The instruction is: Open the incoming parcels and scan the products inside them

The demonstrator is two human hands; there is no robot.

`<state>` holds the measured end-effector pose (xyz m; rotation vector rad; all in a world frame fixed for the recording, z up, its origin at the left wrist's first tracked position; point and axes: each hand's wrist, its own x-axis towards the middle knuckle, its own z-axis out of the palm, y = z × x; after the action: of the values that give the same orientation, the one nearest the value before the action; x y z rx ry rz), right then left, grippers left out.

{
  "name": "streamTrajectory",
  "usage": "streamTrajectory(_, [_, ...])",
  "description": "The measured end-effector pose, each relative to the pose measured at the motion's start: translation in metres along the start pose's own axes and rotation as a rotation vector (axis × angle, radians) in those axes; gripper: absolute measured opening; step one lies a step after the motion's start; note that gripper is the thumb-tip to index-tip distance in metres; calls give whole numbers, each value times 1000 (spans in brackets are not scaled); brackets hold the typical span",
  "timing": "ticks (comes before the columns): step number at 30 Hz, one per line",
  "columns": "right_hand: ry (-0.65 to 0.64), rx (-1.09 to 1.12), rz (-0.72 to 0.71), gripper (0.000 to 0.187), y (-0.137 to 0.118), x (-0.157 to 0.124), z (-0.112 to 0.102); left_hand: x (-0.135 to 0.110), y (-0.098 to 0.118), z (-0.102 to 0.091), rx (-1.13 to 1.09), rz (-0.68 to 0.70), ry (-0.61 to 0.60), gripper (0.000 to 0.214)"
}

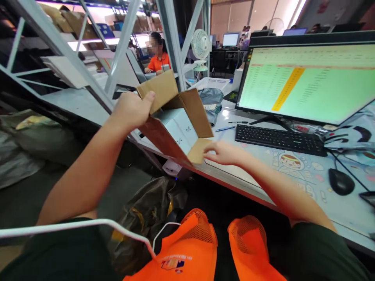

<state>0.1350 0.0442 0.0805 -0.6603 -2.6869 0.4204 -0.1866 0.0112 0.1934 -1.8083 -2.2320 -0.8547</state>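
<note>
An open cardboard box (164, 136) stands tilted at the desk's front edge, its flaps spread. Inside it lies a white box (180, 127) with small dark marks on its faces. My left hand (134, 109) grips the cardboard box by its upper left flap, thumb on the outside and the other fingers hidden behind. At the lower right flap is my right hand (218, 152), its fingers curled and pinching at the flap's edge.
On the desk are a monitor (307, 82), a keyboard (279, 139), a mouse (341, 181), a blue pen (225, 128) and grey plastic bags (211, 99). A metal rack post (171, 43) rises behind the box. A person in orange (159, 60) sits beyond, near a fan (201, 45).
</note>
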Motion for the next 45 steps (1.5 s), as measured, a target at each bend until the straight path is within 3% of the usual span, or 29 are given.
streamTrajectory(2, [137, -12, -58, 32, -1, 18, 18, -20, 21, 13, 100, 58, 44, 67])
streamTrajectory(4, [242, -46, -105, 44, -5, 48, 38, -36, 31, 38, 104, 84, 86, 61])
streamTrajectory(7, [190, -58, -100, 56, -11, 92, 66, -52, 25, 72, 65, 98, 166, 58])
streamTrajectory(10, [142, -34, -97, 55, -14, 106, 87, -64, 9, 81, 65, 77, 191, 56])
streamTrajectory(13, [244, 8, -69, 51, -12, 82, 103, -70, -4, 75, 66, 37, 196, 58])
streamTrajectory(16, [321, 43, -5, 54, -5, 34, 120, -66, -13, 72, 40, -12, 217, 62])
streamTrajectory(20, [396, 105, 155, 67, 2, -13, 136, -54, -11, 86, 1, -28, 224, 56])
streamTrajectory(25, [408, 220, 330, 134, 13, -6, 120, -49, 5, 100, -36, -18, 224, 58])
streamTrajectory(27, [364, 248, 342, 149, 16, 1, 112, -50, 6, 99, -43, -13, 216, 56])
streamTrajectory(30, [332, 258, 320, 154, 14, 4, 114, -54, 3, 95, -43, -37, 204, 53])
streamTrajectory(33, [348, 225, 324, 152, 4, 3, 134, -60, 2, 93, -66, -97, 243, 49])
streamTrajectory(36, [424, 164, 340, 146, -2, 3, 158, -60, 5, 96, -105, -123, 341, 47])
streamTrajectory(39, [516, 122, 315, 145, 5, -2, 173, -51, 4, 98, -155, -65, 376, 50])
streamTrajectory(42, [563, 100, 266, 153, 19, -19, 174, -35, -4, 96, -193, -45, 379, 53])
streamTrajectory(45, [615, 54, 236, 162, 31, -44, 169, -17, -11, 88, -209, -123, 388, 57])
